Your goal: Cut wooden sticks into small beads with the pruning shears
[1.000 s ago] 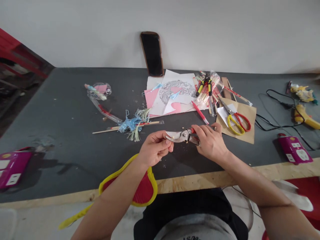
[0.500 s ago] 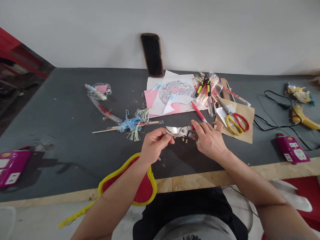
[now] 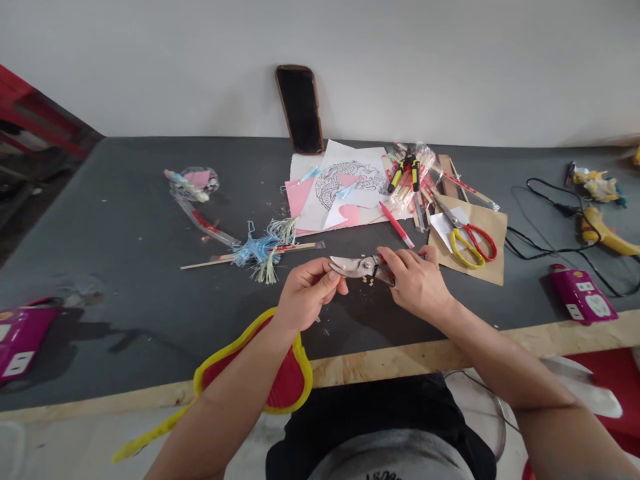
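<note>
My right hand (image 3: 419, 280) is wrapped round the handles of a pair of pruning shears (image 3: 356, 267), whose metal blades point left. At the blade tips, my left hand (image 3: 311, 288) is closed in a pinch; whatever sits between finger and thumb is too small or hidden to make out. Small pale cut bits (image 3: 369, 281) lie on the table under the shears. Beneath my left forearm is a red fan-shaped piece with a fuzzy yellow rim (image 3: 287, 380), partly covered by the arm. Left of the hands, blue and pale green tassels (image 3: 260, 252) rest across wrapped chopsticks (image 3: 205, 263).
Behind the hands lie a dragon drawing (image 3: 345, 183), a pink marker (image 3: 397, 225), wire strippers (image 3: 406, 175) and bundled chopsticks (image 3: 425, 163). Scissors (image 3: 473, 245) rest on brown paper. A phone (image 3: 300, 110) leans on the wall. Right are a glue gun (image 3: 603, 230), cable and purple box (image 3: 584, 295).
The gap between the shears' blades looks narrower, and a few more pale bits show below them. Both hands stay in nearly the same place; the view has shifted slightly.
</note>
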Motion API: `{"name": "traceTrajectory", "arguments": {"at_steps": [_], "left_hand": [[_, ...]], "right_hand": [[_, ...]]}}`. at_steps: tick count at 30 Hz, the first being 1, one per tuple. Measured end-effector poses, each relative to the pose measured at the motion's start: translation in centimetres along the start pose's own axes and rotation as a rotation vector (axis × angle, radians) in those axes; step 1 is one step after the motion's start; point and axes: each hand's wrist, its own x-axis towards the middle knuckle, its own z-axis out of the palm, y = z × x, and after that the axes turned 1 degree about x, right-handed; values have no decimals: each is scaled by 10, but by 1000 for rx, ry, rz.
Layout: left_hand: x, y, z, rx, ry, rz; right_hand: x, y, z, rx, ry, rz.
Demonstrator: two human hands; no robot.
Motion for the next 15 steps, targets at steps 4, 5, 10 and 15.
{"name": "traceTrajectory", "arguments": {"at_steps": [4, 5, 10, 15], "left_hand": [[-3, -4, -1, 179, 64, 16], [-4, -5, -2, 215, 73, 18], [-7, 1, -3, 266, 56, 38], [-8, 6, -3, 329, 57, 116]], "right_hand": [[0, 0, 0, -28, -18, 3], [0, 0, 0, -29, -26, 0], [0, -1, -2, 15, -53, -26], [-2, -2, -4, 133, -108, -35]]}}
